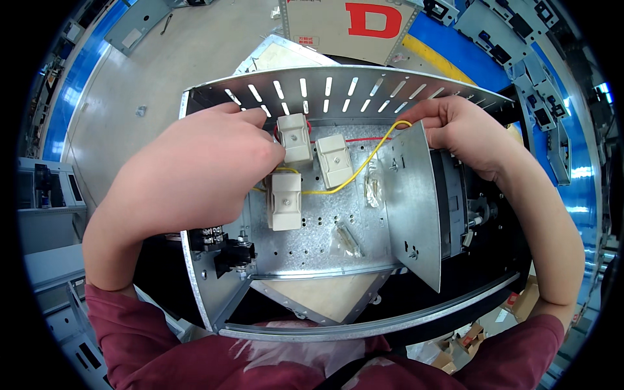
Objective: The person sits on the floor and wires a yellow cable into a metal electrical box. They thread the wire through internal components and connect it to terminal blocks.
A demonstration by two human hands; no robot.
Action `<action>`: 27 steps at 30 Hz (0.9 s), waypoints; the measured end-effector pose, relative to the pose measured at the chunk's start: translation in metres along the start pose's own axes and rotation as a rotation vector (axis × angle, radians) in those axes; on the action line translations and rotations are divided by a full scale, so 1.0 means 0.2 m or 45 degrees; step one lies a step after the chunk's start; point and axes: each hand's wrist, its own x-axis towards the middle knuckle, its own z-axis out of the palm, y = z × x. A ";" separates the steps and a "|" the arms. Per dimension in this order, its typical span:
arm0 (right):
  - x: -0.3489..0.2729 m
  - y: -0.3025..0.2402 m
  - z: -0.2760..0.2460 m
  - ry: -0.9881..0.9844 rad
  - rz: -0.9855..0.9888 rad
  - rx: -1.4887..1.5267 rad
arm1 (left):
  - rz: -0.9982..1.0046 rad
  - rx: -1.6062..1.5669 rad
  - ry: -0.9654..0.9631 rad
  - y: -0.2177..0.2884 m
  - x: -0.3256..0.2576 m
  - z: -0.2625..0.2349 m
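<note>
A metal enclosure [292,244] with a slotted far wall lies open in front of me. Inside stand three cream ceramic fuse holders [336,160], each with a screw in its top. My right hand [458,123] pinches a yellow wire [364,166] above the upright metal partition [416,201]. From there the wire sags leftward, passing the nearest fuse holder toward my left hand. My left hand [211,153] is curled, back upward, left of the fuse holders; its fingertips and anything in them are hidden. A red wire [368,139] runs behind the holders.
Two small clear bags of hardware [373,185] lie on the enclosure floor. Black terminal blocks [235,255] sit at its near left corner, and dark components fill the space right of the partition. A cardboard box [325,29] stands beyond the far wall.
</note>
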 end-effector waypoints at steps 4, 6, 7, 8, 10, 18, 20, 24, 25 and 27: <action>0.00 -0.01 0.02 0.025 -0.041 -0.142 | 0.044 -0.041 0.114 0.00 0.00 0.01; 0.00 -0.01 0.01 -0.009 -0.020 -0.164 | 0.051 -0.050 0.119 0.00 -0.01 0.01; 0.00 -0.02 0.00 -0.029 -0.042 -0.175 | 0.041 -0.038 0.090 0.00 -0.01 0.01; 0.00 -0.02 0.00 -0.037 -0.047 -0.211 | 0.033 -0.027 0.063 0.00 -0.01 0.01; 0.00 -0.03 -0.01 -0.054 -0.060 -0.196 | 0.035 -0.036 0.066 -0.01 -0.01 0.01; -0.01 -0.03 0.00 -0.007 -0.101 -0.259 | 0.009 -0.073 0.041 0.00 -0.02 0.00; 0.01 -0.03 0.01 0.003 -0.083 -0.301 | 0.019 -0.095 0.046 0.00 -0.02 -0.01; 0.00 -0.05 0.00 -0.006 -0.089 -0.352 | 0.041 -0.105 0.047 0.00 -0.02 -0.02; 0.00 -0.06 -0.01 -0.037 -0.087 -0.327 | 0.041 -0.104 0.055 0.00 -0.02 -0.02; -0.01 -0.07 -0.04 -0.105 -0.073 -0.291 | 0.039 -0.105 0.067 0.00 -0.03 -0.02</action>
